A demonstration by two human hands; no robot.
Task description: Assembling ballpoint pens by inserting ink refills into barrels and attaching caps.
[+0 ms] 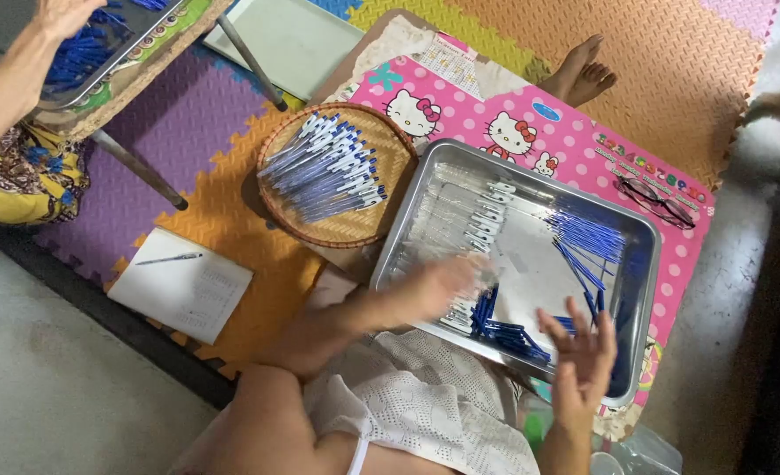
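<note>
Foam floor tiles in purple, orange and yellow carry a low pink polka-dot counter [574, 145], and on it sits a metal tray [640, 264]. Inside the tray, clear pen barrels [473, 215] lie in a row toward nine o'clock, blue refills [588, 237] fan out toward two o'clock, and blue pen caps [509, 334] heap near six o'clock. Over the barrels and caps hovers the left hand [447, 281] — blurred, so whether its fingers grip anything cannot be told. At the tray's five o'clock edge the right hand [583, 356] is raised with fingers spread, released and holding nothing.

Outward at ten o'clock of the tray, a woven basket [368, 229] holds assembled pens [324, 167]. Eyeglasses [658, 200] rest on the counter at two o'clock. Farther off on the floor at eight o'clock lies a notepad [183, 286] with a pen on it, and another person's hand [60, 13] reaches over a second tray [152, 22] at the top left.
</note>
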